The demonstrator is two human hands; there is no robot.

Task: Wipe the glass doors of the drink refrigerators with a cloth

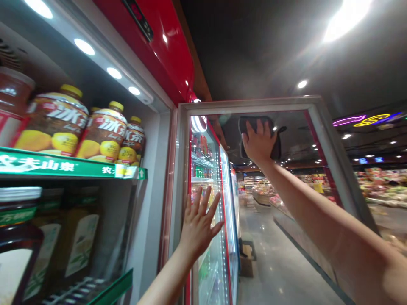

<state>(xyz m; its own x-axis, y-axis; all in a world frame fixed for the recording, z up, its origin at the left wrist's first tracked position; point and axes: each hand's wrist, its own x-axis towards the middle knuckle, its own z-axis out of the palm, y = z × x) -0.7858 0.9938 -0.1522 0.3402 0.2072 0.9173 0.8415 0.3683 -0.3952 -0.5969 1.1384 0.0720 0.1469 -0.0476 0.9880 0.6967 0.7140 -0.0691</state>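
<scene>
My right hand (260,142) presses a dark cloth or pad (276,148) flat against the upper part of the glass of an open cooler door (251,103). Its fingers are spread over the pad. Lower and to the left, my left hand (199,220) has its fingers spread near the hinge side of the door and holds nothing. Whether its palm touches the glass cannot be made out. The open cooler on the left holds bottles with yellow caps (103,131) on its upper shelf.
Dark bottles (15,250) stand on the lower shelf behind a green shelf strip (63,165). More lit coolers (224,190) line the aisle beyond the glass. A box (246,262) is on the floor; produce displays stand at right.
</scene>
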